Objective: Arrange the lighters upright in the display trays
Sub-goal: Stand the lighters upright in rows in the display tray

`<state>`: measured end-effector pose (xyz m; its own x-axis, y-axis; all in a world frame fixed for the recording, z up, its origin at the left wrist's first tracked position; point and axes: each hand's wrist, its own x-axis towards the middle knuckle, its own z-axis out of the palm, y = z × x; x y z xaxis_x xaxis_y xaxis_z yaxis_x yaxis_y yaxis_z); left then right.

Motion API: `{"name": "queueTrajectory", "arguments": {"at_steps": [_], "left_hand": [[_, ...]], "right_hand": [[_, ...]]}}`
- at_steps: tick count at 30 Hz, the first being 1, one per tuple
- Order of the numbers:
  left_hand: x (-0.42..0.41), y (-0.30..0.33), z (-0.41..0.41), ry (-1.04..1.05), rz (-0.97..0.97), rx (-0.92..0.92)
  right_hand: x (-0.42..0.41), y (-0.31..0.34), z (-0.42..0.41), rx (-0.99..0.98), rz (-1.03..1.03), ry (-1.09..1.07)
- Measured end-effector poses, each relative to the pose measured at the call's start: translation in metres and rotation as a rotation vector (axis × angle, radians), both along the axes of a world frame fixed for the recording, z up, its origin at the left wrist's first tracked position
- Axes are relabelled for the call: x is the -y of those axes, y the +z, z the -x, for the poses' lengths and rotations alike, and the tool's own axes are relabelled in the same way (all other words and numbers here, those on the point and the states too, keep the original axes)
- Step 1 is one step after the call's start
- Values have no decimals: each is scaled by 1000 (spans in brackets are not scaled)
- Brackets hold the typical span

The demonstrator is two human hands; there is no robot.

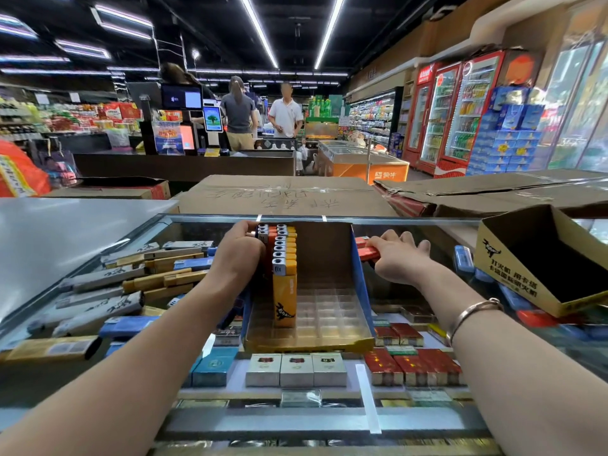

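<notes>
A row of glossy yellow and orange plastic lighters point(283, 258) with metal tops stands upright in the left part of a cardboard display tray point(345, 342) with blue sides and a clear gridded plastic insert; its right cells are bare. The tray sits on the glass worktop point(98, 232). The left hand point(237, 255) presses against the row's left side, fingers curled round its far end. Right of the tray, the right hand point(396, 258) pinches a flat red lighter point(367, 252) lying just beside the tray wall, other fingers spread. Further right, an empty yellow cardboard tray point(513, 268) stands tilted. Under the glass lie boxed cigarette packs point(296, 370).
</notes>
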<state>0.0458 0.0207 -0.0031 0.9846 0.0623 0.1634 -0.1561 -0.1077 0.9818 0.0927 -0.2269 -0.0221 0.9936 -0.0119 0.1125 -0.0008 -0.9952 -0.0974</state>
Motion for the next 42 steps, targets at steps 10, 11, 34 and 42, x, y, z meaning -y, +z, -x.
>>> {"name": "queueTrajectory", "arguments": {"at_steps": [10,11,34,42], "left_hand": [[1,3,1,13,-15,-12],[1,4,1,12,-18,-13],[1,4,3,-6,-48,-14],[2,3,2,-25,-58,-35]], "right_hand": [[17,26,26,-243,-85,21],[19,31,31,-305,-133,19],[4,18,23,270,-266,98],[5,10,14,-26,-365,54]]}}
